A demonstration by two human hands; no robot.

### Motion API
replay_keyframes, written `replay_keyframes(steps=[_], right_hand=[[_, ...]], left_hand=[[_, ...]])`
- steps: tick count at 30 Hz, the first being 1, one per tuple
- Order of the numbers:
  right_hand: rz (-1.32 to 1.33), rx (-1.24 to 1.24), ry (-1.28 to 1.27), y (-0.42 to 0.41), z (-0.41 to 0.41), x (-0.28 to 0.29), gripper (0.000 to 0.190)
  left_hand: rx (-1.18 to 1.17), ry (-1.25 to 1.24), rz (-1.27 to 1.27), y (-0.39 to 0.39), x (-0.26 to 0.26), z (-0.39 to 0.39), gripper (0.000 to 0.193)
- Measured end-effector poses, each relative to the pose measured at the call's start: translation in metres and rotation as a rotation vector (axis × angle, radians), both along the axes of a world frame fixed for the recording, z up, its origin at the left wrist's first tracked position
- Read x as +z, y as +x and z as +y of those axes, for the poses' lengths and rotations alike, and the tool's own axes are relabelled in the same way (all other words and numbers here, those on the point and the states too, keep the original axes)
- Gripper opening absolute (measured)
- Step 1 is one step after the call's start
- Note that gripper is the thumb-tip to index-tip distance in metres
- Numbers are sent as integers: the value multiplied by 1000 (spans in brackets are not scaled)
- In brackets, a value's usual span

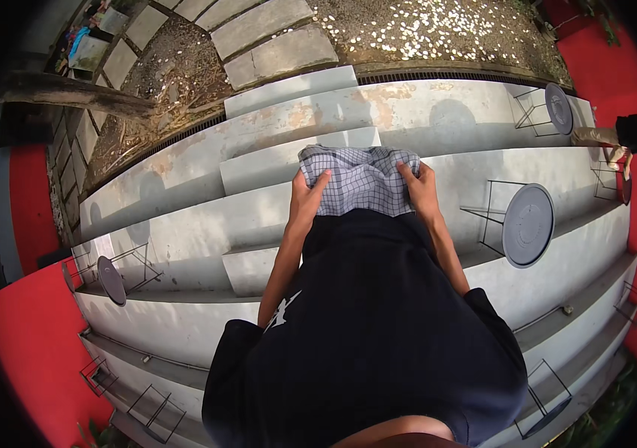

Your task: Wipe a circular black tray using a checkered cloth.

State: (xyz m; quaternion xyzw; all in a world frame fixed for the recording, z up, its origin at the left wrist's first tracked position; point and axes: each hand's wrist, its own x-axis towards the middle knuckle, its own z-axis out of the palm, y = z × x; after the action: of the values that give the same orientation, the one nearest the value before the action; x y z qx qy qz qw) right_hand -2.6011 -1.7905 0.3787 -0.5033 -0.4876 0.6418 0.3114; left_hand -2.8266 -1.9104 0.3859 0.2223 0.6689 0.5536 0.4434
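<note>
A grey-and-white checked cloth (360, 182) is stretched between my two hands in front of my dark shirt. My left hand (310, 193) grips its left side, thumb on top. At its right side, my right hand (419, 187) pinches the fabric in the same way. The cloth is wrinkled, with its upper edge bunched. Fingers beneath it are hidden. Nearest to the right hand stands a round grey table (528, 225) on a thin metal frame.
Pale concrete steps (184, 224) descend ahead. Other round tables (111, 280) stand at left and right. A person (635, 134) bends by a small table at far right. A tree trunk (77, 92), paving slabs (279, 53) and red walls (38, 336) lie around.
</note>
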Motion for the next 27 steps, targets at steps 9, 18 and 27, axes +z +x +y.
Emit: replay_keyframes(steps=[9,18,27], right_hand=[[-84,167,38,-78,76,4,31],[-96,121,43,-86,175,-52,31],[-66,-18,76,-66,313,-156,31]], left_hand=[[91,2,-76,-77,-4,49,35],[-70,67,-77,-106,-74,165,58],[-135,110,-285,-83,-200,356,63]])
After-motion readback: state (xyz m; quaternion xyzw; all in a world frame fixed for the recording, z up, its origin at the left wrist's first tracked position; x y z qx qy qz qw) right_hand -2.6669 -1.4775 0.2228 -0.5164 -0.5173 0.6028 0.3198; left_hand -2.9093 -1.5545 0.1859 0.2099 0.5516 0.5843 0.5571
